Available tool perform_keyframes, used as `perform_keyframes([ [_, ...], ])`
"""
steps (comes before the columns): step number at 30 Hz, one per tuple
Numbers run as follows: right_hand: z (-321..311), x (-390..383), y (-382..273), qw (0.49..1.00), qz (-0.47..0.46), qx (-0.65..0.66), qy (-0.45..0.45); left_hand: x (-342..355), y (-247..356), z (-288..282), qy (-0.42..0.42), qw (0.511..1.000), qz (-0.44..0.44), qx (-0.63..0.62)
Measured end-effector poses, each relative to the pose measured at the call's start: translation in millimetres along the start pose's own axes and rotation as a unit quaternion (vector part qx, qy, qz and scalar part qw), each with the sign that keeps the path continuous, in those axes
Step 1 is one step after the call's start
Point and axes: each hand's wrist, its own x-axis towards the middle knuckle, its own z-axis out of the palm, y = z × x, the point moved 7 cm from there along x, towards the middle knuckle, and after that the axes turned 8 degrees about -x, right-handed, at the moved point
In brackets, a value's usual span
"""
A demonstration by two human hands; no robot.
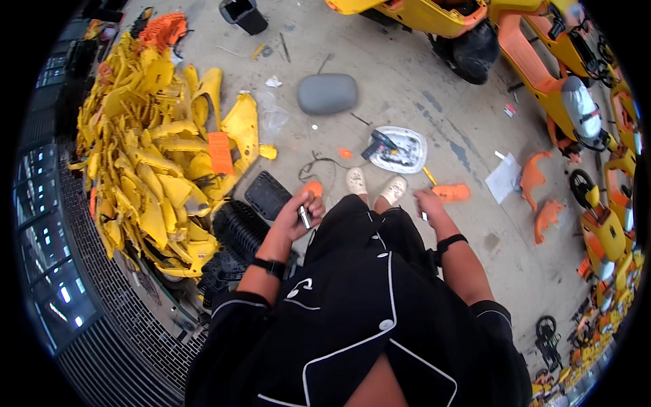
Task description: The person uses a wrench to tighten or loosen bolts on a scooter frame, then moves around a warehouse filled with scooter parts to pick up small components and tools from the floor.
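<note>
My left hand (302, 211) is closed round a small silvery metal piece (305, 217), held beside my left thigh. Hanging by my right thigh, my right hand (431, 205) has its fingers curled; a small whitish bit (424, 216) shows at them, too small to name. Close to my left hand lie a black plastic tray-like part (267, 195) and an orange piece (312, 188). An orange plastic part (451, 193) rests on the floor near my right hand. Ahead of my shoes, a cordless drill (383, 142) leans in a shallow white tray (405, 163).
A large heap of yellow plastic panels (156, 156) fills the left side. Further ahead are a grey rounded seat (327, 93) and a black bin (244, 15). Yellow and orange scooters (536, 61) line the right. A white sheet (503, 178) and orange panels (534, 176) lie nearer.
</note>
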Motion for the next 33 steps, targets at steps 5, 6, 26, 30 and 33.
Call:
perform_keyframes([
  [5, -53.8, 68.5, 53.6, 0.99, 0.117, 0.037, 0.064, -34.1, 20.5, -27.3, 0.079, 0.997, -0.017, -0.004],
  [6, -52.1, 75.6, 48.9, 0.991, 0.1, 0.064, 0.069, -27.5, 28.8, -27.8, 0.092, 0.995, -0.028, -0.002],
  [26, 200.0, 522.0, -46.8, 0.961, 0.004, -0.224, 0.161, 281.8, 139.3, -229.6, 0.19, 0.882, -0.309, 0.3],
  [30, 231.3, 624.8, -49.7, 0.946, -0.026, -0.264, 0.186, 316.4, 172.0, -219.5, 0.229, 0.909, -0.343, 0.064],
  [33, 254.2, 674.4, -52.8, 0.931, -0.002, -0.324, 0.169, 315.1, 193.0, -218.0, 0.2, 0.892, -0.405, 0.0],
])
